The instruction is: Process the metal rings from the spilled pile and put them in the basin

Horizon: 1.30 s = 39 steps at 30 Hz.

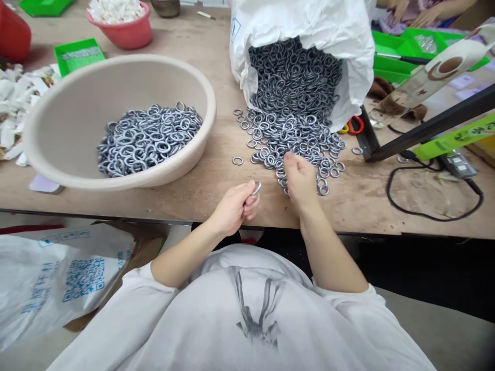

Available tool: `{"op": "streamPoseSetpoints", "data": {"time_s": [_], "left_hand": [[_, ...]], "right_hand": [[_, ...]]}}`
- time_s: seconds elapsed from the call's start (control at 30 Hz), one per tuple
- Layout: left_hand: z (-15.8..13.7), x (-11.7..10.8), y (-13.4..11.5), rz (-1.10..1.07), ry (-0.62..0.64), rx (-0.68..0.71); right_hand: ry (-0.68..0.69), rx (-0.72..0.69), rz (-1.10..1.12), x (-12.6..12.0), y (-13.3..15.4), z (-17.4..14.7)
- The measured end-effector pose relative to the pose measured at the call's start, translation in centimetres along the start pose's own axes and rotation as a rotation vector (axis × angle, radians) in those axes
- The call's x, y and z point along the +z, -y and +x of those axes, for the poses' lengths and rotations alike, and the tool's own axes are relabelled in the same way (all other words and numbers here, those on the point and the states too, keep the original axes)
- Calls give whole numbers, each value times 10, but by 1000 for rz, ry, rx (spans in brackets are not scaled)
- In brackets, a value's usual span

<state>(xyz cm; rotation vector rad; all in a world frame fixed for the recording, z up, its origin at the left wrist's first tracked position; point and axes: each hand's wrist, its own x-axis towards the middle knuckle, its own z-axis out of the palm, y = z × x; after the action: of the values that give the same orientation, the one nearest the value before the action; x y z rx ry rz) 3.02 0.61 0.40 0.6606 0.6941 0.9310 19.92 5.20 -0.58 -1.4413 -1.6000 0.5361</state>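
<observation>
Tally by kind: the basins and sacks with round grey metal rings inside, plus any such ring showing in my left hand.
Wide round beige plastic basin: 1
Open white plastic sack: 1
Round grey metal ring in the left hand: 1
Total: 3

Rings were shiny metal, smooth; basin was matt plast., smooth; sack was crinkled plast. w/ slt. sheen; tabletop was wood-look, matt, scuffed.
</observation>
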Motion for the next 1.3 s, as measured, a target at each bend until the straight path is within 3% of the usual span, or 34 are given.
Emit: {"op": "streamPoseSetpoints", "data": {"time_s": [0.07,0.17,0.33,0.43,0.57,0.77,0.9,1.03,1.2,1.3], "left_hand": [[-9,-10,1,13,-67,31],[-17,-25,-2,30,-183,79],[-20,-37,-11,19,-211,97],[-21,-37,-17,-35,-242,78],[-20,-37,-23,-105,-256,26],[-2,-21,-16,-73,-193,-22],[9,-4,-3,-78,-120,1],[14,4,9,-38,-73,22],[14,4,14,30,-103,63],[12,3,14,87,-107,89]], "right_hand": [[52,29,-166,1,3,13],[291,-58,-447,17,21,26],[498,-206,-734,61,47,41],[561,-245,-798,68,50,48],[512,-193,-601,45,47,43],[355,10,363,11,36,-2],[306,137,701,8,29,-27],[301,193,704,8,25,-35],[135,-89,338,7,21,-37],[81,-171,225,6,17,-39]]}}
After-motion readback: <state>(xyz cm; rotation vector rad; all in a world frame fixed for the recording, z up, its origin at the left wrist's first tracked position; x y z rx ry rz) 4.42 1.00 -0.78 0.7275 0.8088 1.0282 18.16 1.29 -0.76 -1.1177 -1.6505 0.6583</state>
